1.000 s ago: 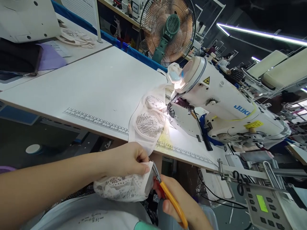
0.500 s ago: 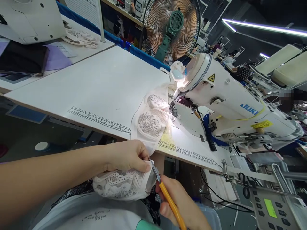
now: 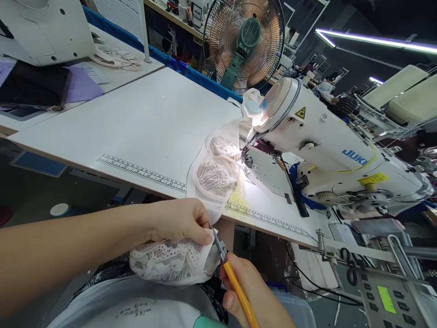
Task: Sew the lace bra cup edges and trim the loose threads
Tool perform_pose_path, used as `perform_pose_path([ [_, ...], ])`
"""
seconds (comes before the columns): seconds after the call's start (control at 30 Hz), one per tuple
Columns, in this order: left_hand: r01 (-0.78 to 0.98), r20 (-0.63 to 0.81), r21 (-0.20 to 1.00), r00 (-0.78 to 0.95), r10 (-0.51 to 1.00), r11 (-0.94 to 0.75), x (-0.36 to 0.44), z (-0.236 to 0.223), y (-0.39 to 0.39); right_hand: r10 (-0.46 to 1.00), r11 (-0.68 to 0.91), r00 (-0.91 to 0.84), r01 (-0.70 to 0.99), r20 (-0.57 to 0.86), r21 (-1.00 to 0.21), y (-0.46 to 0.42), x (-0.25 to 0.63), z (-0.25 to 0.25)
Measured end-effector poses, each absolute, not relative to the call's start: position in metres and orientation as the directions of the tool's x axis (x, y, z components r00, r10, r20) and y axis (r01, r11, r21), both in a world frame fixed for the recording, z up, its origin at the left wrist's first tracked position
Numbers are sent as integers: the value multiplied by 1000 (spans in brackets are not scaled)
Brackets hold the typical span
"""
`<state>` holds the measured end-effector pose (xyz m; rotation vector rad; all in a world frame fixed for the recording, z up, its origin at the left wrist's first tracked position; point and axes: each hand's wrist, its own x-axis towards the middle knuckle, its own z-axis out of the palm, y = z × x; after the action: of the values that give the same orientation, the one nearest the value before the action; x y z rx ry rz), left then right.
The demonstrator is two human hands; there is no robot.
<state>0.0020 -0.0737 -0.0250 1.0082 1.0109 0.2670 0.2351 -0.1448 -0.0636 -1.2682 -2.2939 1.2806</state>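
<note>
My left hand [image 3: 179, 221] pinches the edge of a white lace garment piece [image 3: 170, 262] held over my lap, below the table's front edge. My right hand [image 3: 249, 291] grips orange-handled thread snips [image 3: 232, 278]. Their metal tips touch the lace right beside my left fingertips. More joined lace cups [image 3: 215, 175] trail up from my left hand onto the white table [image 3: 143, 123] and reach the needle of the white JUKI sewing machine [image 3: 324, 146], lit by its lamp.
A standing fan [image 3: 244, 43] is behind the table. A second white machine [image 3: 41, 27], dark cloth [image 3: 32, 86] and lace pieces [image 3: 116, 55] lie on the far left table. The machine's control panel [image 3: 389, 296] is at the lower right. A ruler strip [image 3: 139, 171] runs along the table edge.
The snips' tips have edged slightly up and left against the lace at my left fingertips. Both hands otherwise stay in place; the view shifted a little.
</note>
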Motion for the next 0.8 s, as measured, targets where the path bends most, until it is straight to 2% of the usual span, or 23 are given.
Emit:
perform_pose_path([
  [0.13,247,-579,800,553,598,547,1,-23,-73,781,234,-597,554,-185,-799,-145,230,-61],
  [0.3,231,-565,813,535,629,534,-3,-22,-74,785,146,-587,487,-199,-861,-141,213,-73],
  [0.47,243,-515,852,547,660,463,-11,-27,-78,846,178,-526,432,-86,-884,-139,208,-86],
  [0.57,239,-463,885,548,696,400,-20,-27,-83,860,253,-507,528,-62,-810,-126,214,-69],
  [0.7,180,-384,921,557,736,345,-40,-25,-100,925,299,-379,717,7,-630,-92,226,-44],
  [0.8,120,-337,936,567,751,330,-59,-31,-120,947,308,-315,823,68,-478,-55,216,-48],
])
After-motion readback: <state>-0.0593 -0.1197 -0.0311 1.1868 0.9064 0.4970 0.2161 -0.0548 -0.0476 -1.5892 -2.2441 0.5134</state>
